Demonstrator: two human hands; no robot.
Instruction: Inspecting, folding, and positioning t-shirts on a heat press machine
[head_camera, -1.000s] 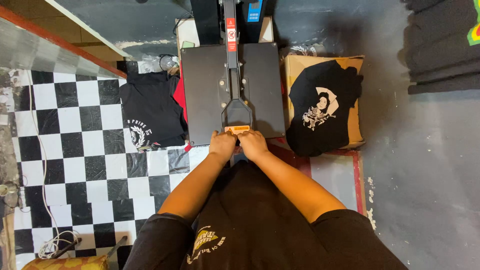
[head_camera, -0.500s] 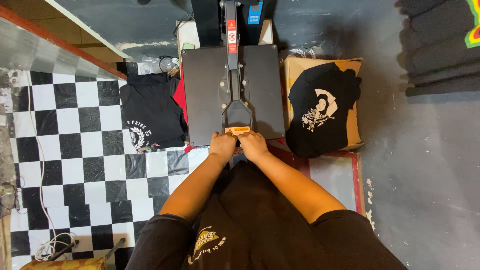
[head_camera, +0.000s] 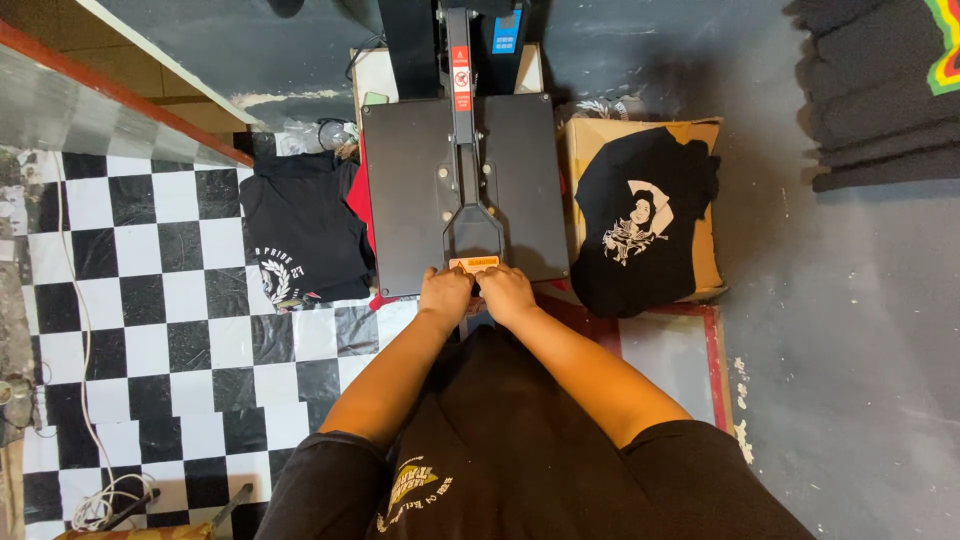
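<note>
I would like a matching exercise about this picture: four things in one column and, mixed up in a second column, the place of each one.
Things:
1. hands
2. black shirt with a white figure print
3. folded black shirt with a wreath print
4. white cable

Places:
A. on the checkered surface, left of the heat press
B. on the cardboard box, right of the press
C. at the near end of the press handle
D. along the far left edge of the checkered surface

Pairs: 1-C, 2-B, 3-A, 4-D
</note>
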